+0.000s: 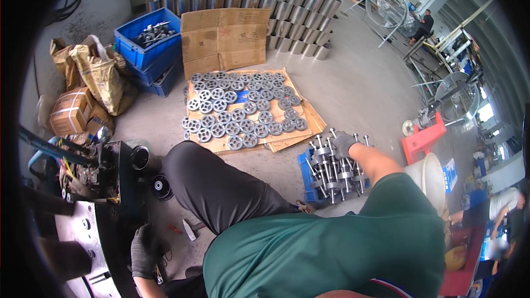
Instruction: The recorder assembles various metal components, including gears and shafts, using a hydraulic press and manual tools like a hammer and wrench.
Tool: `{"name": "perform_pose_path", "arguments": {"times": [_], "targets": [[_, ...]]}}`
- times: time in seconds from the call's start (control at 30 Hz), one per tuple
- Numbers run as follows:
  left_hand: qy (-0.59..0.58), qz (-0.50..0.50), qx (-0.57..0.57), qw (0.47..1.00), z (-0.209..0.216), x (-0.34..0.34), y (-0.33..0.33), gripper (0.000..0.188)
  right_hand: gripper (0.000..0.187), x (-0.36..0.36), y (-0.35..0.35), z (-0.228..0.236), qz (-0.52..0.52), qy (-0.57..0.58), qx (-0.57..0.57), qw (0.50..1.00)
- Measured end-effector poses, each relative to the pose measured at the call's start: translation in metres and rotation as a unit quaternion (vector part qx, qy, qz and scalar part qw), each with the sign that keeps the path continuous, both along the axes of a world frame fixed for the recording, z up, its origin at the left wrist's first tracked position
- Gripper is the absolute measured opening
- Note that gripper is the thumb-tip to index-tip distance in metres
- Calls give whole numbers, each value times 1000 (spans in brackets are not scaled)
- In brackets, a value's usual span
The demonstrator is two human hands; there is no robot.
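Note:
My right hand (343, 144), in a grey glove, reaches to the far right side of a heap of metal shafts (333, 172) with round hubs. Its fingers curl down around one of the shafts; their tips are partly hidden. A blue crate (307, 172) holds the heap. Low at the left, my left hand (144, 254), also in a grey glove, is beside the dark machine (118, 174) and its pale metal plate (88, 237). Shadow hides its fingers, so I cannot tell whether it holds anything. A hammer (190, 230) lies on the floor between my left hand and my knee.
Spoked metal wheels (217, 129) cover flat cardboard (309, 116) ahead. Behind stand a cardboard sheet (223, 41) and stacked metal cylinders (276, 0). Blue bins (146, 41), sacks (99, 74) and a carton (70, 111) are at left; a red frame (424, 139) and white drum (428, 179) at right.

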State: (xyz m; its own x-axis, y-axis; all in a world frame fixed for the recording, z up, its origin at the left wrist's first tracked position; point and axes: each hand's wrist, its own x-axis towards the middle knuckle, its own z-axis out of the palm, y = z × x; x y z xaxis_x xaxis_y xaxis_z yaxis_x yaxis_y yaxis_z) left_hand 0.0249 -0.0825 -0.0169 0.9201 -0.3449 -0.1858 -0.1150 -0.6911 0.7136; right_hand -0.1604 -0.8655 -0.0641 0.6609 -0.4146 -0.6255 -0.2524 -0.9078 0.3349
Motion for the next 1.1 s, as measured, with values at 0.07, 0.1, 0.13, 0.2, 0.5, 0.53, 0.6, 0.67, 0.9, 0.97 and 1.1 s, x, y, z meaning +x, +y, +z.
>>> {"name": "perform_pose_path", "arguments": {"times": [0.07,0.1,0.13,0.2,0.5,0.53,0.6,0.67,0.9,0.97,1.1], "targets": [[3,2,-4,1000,0,-5,9,39,69,27,-1,25,33,79,46,995],[1,15,-2,1000,-2,-7,14,39,73,47,0,36,54,160,83,982],[-10,4,-6,1000,-5,-7,20,38,73,77,-1,40,69,155,82,982],[-62,-23,14,998,5,-2,25,34,75,144,-2,43,122,196,30,973],[-324,218,-81,917,94,-29,70,30,57,405,281,87,469,-127,166,858],[-387,252,-108,881,91,-38,93,31,54,416,325,91,507,-151,184,828],[-409,360,-187,818,106,-81,110,27,46,427,408,104,578,-165,222,768],[-428,431,-248,755,101,-138,131,27,44,433,474,108,621,-150,258,725],[-207,729,-127,640,-109,-413,145,27,28,441,608,5,685,-47,368,627],[-139,808,-95,565,-172,-487,99,30,38,431,631,5,591,216,322,707],[-19,928,-31,372,-269,-601,-3,32,40,432,640,-11,518,224,349,748]]}}
